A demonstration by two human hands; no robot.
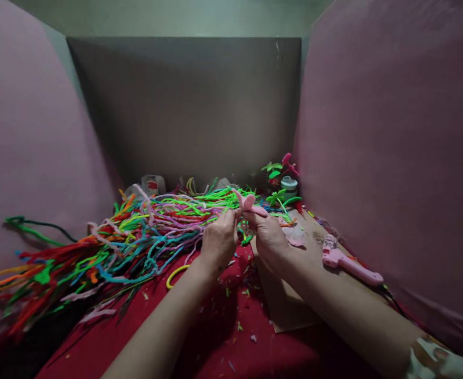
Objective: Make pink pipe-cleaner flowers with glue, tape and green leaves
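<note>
My left hand (220, 238) and my right hand (269, 235) meet at the middle of the view, both pinched on a small pink pipe-cleaner piece (249, 203) bent into loops that stick up between the fingertips. Just behind and left of the hands lies a big heap of coloured pipe cleaners (137, 237): green, pink, orange, blue and red. The hands hover above a red cloth (215, 337).
A pink glue gun (348, 262) lies on a brown cardboard sheet (290, 308) at the right. Finished pipe-cleaner flowers (281, 171) and a small white jar (289, 183) stand at the back right. A yellow ring (175, 275) lies on the cloth. Cardboard and pink walls close in three sides.
</note>
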